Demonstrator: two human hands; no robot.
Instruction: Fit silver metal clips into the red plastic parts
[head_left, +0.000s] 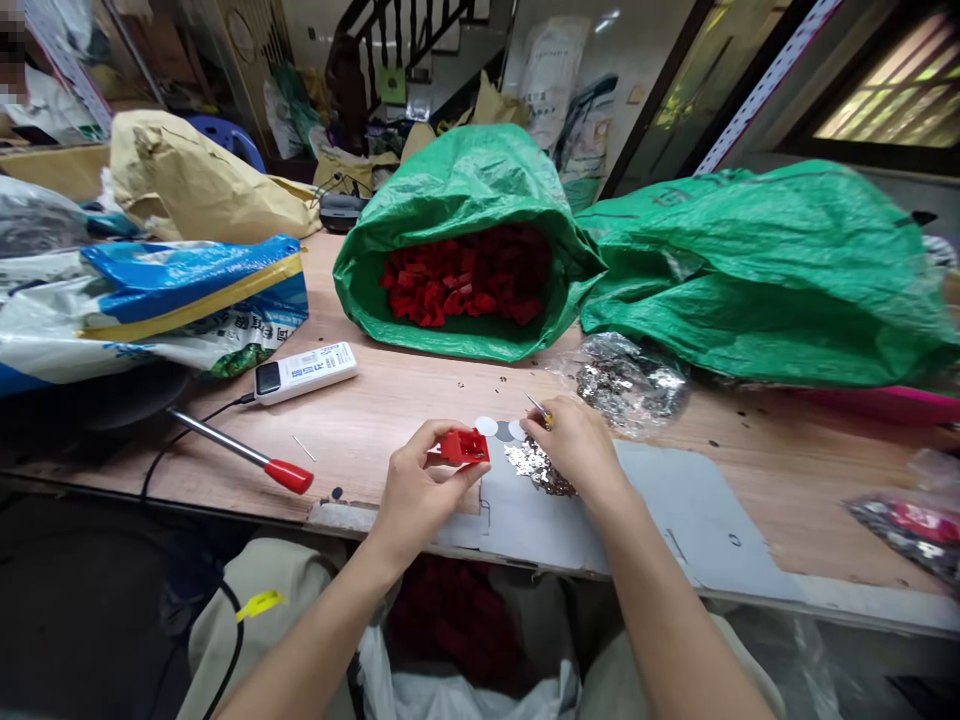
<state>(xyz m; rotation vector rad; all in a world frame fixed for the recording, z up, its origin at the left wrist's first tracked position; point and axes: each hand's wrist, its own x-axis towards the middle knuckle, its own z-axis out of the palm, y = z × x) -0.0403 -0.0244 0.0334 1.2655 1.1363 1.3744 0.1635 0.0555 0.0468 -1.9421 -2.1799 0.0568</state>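
My left hand (pixel 420 485) pinches a small red plastic housing (pixel 465 447), its open side turned toward the right. Closed around a slim tool with a metal tip and a yellow part (pixel 538 410), my right hand (pixel 576 450) hovers over a pile of small shiny metal pieces (pixel 534 466); fingers hide most of the tool, so its kind is unclear. The pile lies on a grey sheet (pixel 675 500) at the table's front edge. Two pale round discs (pixel 487 427) sit just behind it, between my hands.
A green sack (pixel 465 345) of red plastic parts opens toward me, with another green sack (pixel 765 270) beside it. A clear bag of metal pieces (pixel 634 385) lies in front. To the left are a white device (pixel 306 374) with a cable and a red-handled lever (pixel 289 476).
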